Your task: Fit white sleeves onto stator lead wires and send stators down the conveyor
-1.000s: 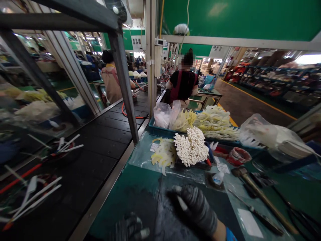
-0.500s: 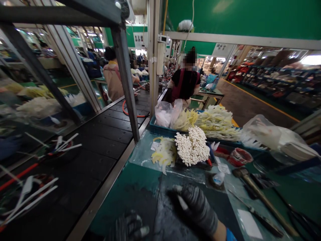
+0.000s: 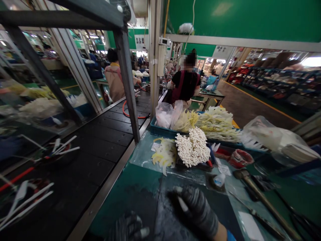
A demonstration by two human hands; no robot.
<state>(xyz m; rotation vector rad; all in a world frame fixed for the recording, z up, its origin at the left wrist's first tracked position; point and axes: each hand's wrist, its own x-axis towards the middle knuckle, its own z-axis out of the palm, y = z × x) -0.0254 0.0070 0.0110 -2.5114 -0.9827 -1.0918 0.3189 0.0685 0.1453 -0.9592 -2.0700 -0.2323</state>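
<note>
Left hand (image 3: 129,228) and right hand (image 3: 198,208), gloved, curl over the bench (image 3: 140,179) at bottom centre; whether either holds anything, I cannot tell.

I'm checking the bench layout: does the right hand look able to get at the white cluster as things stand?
Probably yes: the white cluster sits ahead of the right hand, and nothing upright shows between them.

bottom edge crops the left hand (image 3: 129,228); at lower left, blurred white sticks (image 3: 40,194) run out of frame.
</note>
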